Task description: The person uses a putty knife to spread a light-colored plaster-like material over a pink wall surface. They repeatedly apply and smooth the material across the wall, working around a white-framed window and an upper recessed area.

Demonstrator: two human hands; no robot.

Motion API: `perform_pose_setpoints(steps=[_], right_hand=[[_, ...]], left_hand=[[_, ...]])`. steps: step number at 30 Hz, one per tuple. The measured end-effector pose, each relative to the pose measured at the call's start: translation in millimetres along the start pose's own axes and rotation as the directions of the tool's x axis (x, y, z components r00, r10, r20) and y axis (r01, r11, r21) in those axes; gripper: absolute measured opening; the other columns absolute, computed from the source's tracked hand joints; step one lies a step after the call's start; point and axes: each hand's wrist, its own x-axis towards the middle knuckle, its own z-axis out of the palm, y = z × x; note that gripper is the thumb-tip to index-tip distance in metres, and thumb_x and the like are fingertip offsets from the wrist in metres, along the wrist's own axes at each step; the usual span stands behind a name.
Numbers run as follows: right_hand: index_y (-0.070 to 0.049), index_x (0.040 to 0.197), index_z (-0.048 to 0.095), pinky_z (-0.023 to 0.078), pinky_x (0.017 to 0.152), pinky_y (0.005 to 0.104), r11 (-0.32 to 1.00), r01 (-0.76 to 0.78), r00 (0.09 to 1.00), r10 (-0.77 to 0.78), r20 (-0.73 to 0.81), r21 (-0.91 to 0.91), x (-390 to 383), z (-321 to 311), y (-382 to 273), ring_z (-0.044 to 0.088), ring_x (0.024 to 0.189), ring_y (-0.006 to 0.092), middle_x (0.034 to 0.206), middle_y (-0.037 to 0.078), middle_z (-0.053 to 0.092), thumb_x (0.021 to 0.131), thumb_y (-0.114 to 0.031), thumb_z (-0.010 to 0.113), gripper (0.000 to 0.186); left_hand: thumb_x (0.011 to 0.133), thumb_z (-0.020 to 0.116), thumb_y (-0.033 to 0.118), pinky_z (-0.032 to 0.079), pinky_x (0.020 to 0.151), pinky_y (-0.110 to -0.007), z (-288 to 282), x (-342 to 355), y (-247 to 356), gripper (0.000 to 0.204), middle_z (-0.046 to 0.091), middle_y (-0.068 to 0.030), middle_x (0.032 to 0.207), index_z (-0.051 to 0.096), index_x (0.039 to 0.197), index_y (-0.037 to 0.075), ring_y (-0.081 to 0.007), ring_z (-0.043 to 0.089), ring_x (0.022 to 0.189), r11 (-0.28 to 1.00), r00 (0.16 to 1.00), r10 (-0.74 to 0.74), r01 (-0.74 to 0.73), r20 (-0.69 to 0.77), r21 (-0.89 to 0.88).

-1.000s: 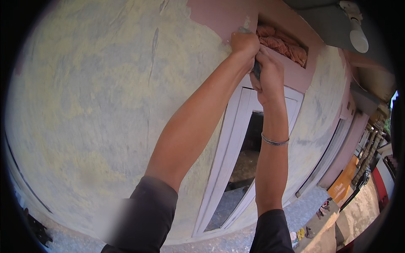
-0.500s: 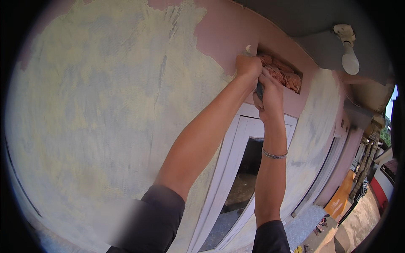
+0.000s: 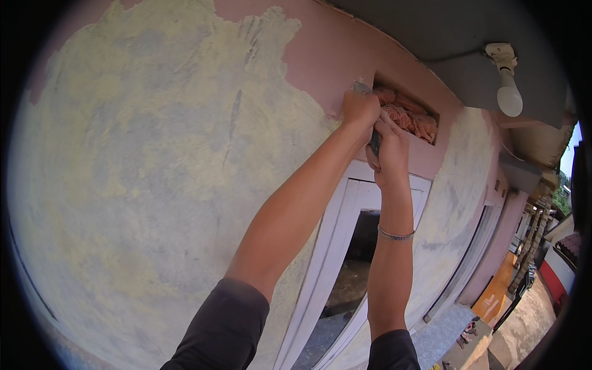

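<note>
Both my arms reach up to a pink wall (image 3: 324, 49) beside a small recessed opening. My left hand (image 3: 361, 111) is closed round the upper part of a scraper (image 3: 361, 87), whose greyish end shows above the fist, close to the pink paint. Just below and to the right, my right hand (image 3: 391, 148) wraps the tool's dark handle, its fingers meeting the left hand. Most of the scraper is hidden by my hands. Reddish checked cloth (image 3: 407, 118) is stuffed into the opening next to them.
Patchy yellow-grey bare wall (image 3: 160, 160) spreads across the left. Below my hands stands a white door frame (image 3: 327, 246) with dark glass. A light bulb (image 3: 509, 98) hangs from the dark overhang at upper right. An orange board (image 3: 495, 288) leans farther off at lower right.
Both hands and the scraper have slid slightly down along the pink wall beside the opening. The view has tilted a little. The grip stays the same.
</note>
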Motion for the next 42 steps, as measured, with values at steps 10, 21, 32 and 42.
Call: perform_pose_setpoints(steps=[10,21,32,42], right_hand=[[0.000,0.138,0.067,0.020,0.039,0.0254,0.992,-0.059,0.998,0.061,0.014,-0.108,1,1,-18,0.032,0.042,0.0049,0.069,-0.004,0.055,0.103,-0.013,0.053,0.039],[-0.001,0.138,0.069,0.030,0.040,0.0189,0.979,-0.188,0.981,0.183,-0.068,-0.084,-110,-4,51,0.040,0.050,0.0001,0.076,-0.005,0.061,0.107,-0.012,0.054,0.036],[0.001,0.140,0.067,0.025,0.037,0.0231,0.985,-0.173,0.984,0.172,-0.033,-0.026,-91,16,22,0.035,0.042,0.0037,0.071,-0.003,0.058,0.104,-0.011,0.053,0.040],[0.002,0.139,0.066,0.024,0.036,0.0245,0.979,-0.202,0.978,0.202,-0.042,0.017,-85,21,23,0.035,0.041,0.0049,0.073,-0.002,0.060,0.104,-0.011,0.051,0.040]], left_hand=[[0.100,0.048,0.007,0.051,0.054,-0.043,10,-1,11,0.023,0.067,-0.0212,0.076,0.061,0.090,-0.008,-0.0282,0.066,0.059,0.996,0.995,-0.076,0.079,-0.065,0.031],[0.111,0.041,0.017,0.052,0.057,-0.040,-55,-118,-22,0.040,0.063,-0.0172,0.071,0.059,0.086,-0.007,-0.0240,0.062,0.060,0.982,0.981,-0.181,0.184,-0.069,0.052],[0.100,0.042,0.005,0.055,0.060,-0.044,-50,-97,5,0.030,0.065,-0.0232,0.075,0.062,0.085,-0.013,-0.0286,0.064,0.061,0.956,0.960,-0.236,0.257,-0.148,0.144],[0.101,0.044,0.005,0.053,0.058,-0.044,-48,-89,10,0.030,0.065,-0.0236,0.073,0.061,0.082,-0.011,-0.0293,0.065,0.060,0.979,0.983,-0.174,0.180,-0.058,0.101]])
